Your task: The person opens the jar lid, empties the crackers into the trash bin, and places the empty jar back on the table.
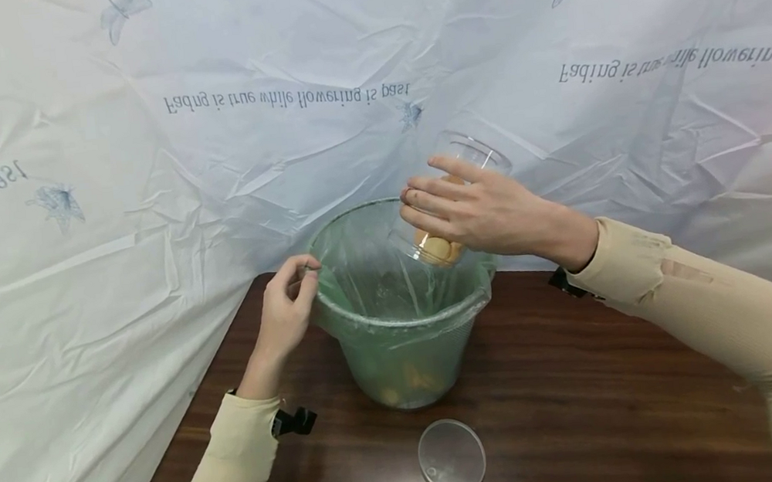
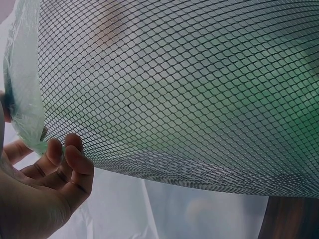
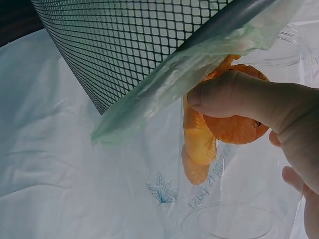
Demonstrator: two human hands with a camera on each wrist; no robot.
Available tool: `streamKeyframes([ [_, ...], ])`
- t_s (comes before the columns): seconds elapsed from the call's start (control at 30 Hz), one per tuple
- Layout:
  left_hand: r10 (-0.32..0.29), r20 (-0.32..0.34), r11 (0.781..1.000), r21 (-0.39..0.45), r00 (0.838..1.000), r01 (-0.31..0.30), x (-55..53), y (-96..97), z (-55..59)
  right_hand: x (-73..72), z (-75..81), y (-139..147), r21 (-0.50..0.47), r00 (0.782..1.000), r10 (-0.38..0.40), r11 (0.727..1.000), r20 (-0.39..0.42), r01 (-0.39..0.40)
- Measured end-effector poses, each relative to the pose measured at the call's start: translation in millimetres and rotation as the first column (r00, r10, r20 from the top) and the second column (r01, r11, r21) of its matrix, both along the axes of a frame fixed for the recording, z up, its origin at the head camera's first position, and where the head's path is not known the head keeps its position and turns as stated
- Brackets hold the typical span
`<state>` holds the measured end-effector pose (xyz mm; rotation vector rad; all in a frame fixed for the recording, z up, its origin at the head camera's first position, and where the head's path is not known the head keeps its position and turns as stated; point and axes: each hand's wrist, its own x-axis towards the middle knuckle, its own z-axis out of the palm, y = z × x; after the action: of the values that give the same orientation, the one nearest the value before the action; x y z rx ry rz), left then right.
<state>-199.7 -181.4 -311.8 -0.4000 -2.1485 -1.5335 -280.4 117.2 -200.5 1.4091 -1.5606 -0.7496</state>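
A mesh waste bin stands on the table, lined with a thin green plastic bag folded over its rim. My left hand grips the bin's left rim; in the left wrist view its curled fingers sit at the bag's edge. My right hand holds a clear plastic jar tilted over the right side of the bin, its lower end toward the opening. Inside the jar are orange peel-like pieces, partly hidden behind my thumb. A few blurred orange pieces show through the bin's lower wall.
A clear round lid lies on the dark wooden table, in front of the bin. White printed sheeting hangs behind and to the left, close to the bin's back.
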Motion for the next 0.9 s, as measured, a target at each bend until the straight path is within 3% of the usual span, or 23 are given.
streamKeyframes([
  [0.43, -0.008, -0.021, 1.000, 0.000, 1.000, 0.008, -0.5, 0.1, -1.6, -1.7, 2.2, -5.3, -0.030, 0.999, 0.035, 0.999, 0.025, -0.034],
  [0.9, -0.017, -0.035, 1.000, 0.008, 0.999, 0.017, -2.0, -0.1, -1.5, -0.4, 10.2, -9.5, 0.021, 1.000, 0.001, 1.000, -0.015, 0.000],
])
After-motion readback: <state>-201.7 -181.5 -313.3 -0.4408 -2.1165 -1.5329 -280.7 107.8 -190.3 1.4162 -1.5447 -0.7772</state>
